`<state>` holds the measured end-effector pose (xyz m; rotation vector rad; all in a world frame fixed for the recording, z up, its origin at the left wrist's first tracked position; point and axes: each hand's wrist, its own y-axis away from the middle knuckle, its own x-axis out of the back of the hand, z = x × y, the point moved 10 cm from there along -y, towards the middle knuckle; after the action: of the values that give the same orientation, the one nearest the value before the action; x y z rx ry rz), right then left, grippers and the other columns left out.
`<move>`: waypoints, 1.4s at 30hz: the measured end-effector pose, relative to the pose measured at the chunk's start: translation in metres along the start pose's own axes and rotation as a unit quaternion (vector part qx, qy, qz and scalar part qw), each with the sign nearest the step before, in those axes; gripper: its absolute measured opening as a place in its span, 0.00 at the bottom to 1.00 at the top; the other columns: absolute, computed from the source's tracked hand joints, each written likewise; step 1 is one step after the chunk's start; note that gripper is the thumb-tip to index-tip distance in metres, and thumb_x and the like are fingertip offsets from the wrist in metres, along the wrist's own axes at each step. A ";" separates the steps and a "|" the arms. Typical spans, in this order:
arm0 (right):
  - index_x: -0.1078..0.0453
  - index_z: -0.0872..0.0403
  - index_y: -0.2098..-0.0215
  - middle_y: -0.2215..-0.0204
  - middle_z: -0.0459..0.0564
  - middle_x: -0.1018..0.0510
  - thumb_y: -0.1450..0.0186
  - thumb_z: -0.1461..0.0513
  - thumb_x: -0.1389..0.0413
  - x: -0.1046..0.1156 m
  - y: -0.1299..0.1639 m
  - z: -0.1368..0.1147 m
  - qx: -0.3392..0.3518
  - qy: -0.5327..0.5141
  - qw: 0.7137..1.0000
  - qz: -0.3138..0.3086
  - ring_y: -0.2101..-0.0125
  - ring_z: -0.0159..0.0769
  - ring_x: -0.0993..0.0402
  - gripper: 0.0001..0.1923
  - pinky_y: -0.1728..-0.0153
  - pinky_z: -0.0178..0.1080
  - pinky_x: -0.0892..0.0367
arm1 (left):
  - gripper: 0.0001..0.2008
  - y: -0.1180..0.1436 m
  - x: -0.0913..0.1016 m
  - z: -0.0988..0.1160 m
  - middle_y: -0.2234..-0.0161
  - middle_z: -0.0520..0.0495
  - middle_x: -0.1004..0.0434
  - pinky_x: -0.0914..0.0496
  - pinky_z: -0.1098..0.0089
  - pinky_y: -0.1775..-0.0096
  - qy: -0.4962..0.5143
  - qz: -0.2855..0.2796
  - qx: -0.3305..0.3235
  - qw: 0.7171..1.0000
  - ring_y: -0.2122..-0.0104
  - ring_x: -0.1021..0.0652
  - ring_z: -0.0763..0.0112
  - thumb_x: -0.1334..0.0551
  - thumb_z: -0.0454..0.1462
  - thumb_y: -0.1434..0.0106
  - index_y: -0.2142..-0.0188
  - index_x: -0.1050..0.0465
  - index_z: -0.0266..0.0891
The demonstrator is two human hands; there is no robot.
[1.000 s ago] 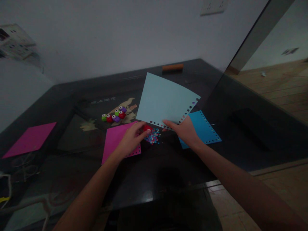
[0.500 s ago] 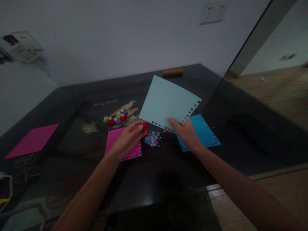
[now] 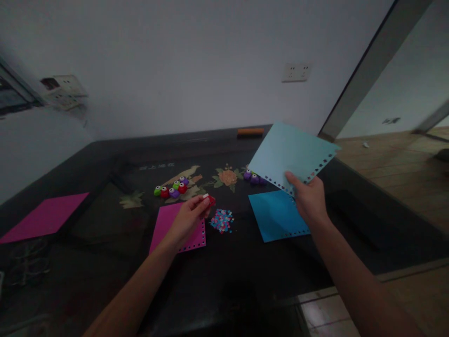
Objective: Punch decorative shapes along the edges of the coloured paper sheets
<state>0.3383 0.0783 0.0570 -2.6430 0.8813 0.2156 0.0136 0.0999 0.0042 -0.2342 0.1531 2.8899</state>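
Observation:
My left hand (image 3: 191, 214) is closed on a small red craft punch (image 3: 209, 200), held above the right side of a pink sheet (image 3: 164, 220) with holes along two edges. In my right hand (image 3: 308, 194) a pale blue sheet (image 3: 291, 152) is pinched at its lower edge and tilted up; small shapes are punched along two of its sides. Below it lies a bright blue sheet (image 3: 277, 217), also with punched edges, partly covered by my right hand. Colourful paper confetti (image 3: 222, 221) forms a small pile between my hands.
Several craft punches with eyes (image 3: 171, 189) stand beyond the pink sheet. More purple punches (image 3: 254, 177) sit behind the pale blue sheet. Another pink sheet (image 3: 45, 215) lies far left, and an orange-brown cylinder (image 3: 250, 133) rests near the wall. The dark table (image 3: 217, 271) has printed flowers.
My right hand has carried the pale blue sheet to the right, away from my left hand. The purple punches behind it now show. My left hand still grips the red punch. The view has tilted up.

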 end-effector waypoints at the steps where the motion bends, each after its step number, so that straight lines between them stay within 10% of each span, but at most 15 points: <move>1: 0.27 0.58 0.63 0.63 0.55 0.20 0.52 0.61 0.35 0.010 -0.003 0.000 -0.006 0.001 1.000 0.010 0.63 0.43 0.23 0.18 0.55 0.48 0.30 | 0.09 0.000 -0.001 0.000 0.70 0.51 0.26 0.37 0.74 0.72 -0.013 -0.004 -0.005 1.000 0.75 0.31 0.76 0.37 0.42 0.43 0.66 0.25 0.40; 9: 0.26 0.57 0.64 0.66 0.52 0.20 0.54 0.62 0.33 0.072 0.004 0.033 -0.084 0.014 0.995 0.054 0.66 0.41 0.23 0.19 0.61 0.43 0.27 | 0.15 0.000 -0.008 -0.009 0.61 0.46 0.22 0.31 0.69 0.59 -0.035 -0.011 0.016 0.999 0.62 0.23 0.67 0.34 0.42 0.46 0.59 0.26 0.39; 19: 0.26 0.57 0.66 0.66 0.51 0.19 0.55 0.62 0.33 0.084 0.010 0.042 -0.120 0.009 0.991 0.066 0.70 0.37 0.23 0.18 0.66 0.38 0.26 | 0.14 -0.032 -0.021 0.006 0.63 0.45 0.22 0.27 0.63 0.60 -0.110 0.002 -0.029 0.994 0.65 0.19 0.63 0.33 0.38 0.49 0.64 0.32 0.37; 25: 0.26 0.57 0.66 0.66 0.51 0.19 0.56 0.60 0.32 0.086 0.013 0.043 -0.138 0.011 0.988 0.070 0.70 0.38 0.24 0.20 0.65 0.41 0.27 | 0.13 -0.066 -0.050 0.018 0.62 0.45 0.20 0.28 0.66 0.60 -0.336 -0.010 -0.133 0.932 0.63 0.21 0.65 0.36 0.38 0.45 0.59 0.27 0.37; 42: 0.26 0.57 0.65 0.67 0.50 0.20 0.55 0.59 0.32 0.090 0.015 0.039 -0.136 0.039 0.987 0.078 0.71 0.37 0.24 0.20 0.66 0.41 0.28 | 0.12 -0.075 -0.057 0.003 0.60 0.47 0.20 0.31 0.67 0.57 -0.516 -0.021 -0.168 0.840 0.59 0.22 0.63 0.37 0.35 0.44 0.58 0.25 0.40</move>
<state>0.3994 0.0319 -0.0052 -2.8479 1.1620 0.2914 0.0862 0.1604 0.0110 1.2220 -0.5376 2.5426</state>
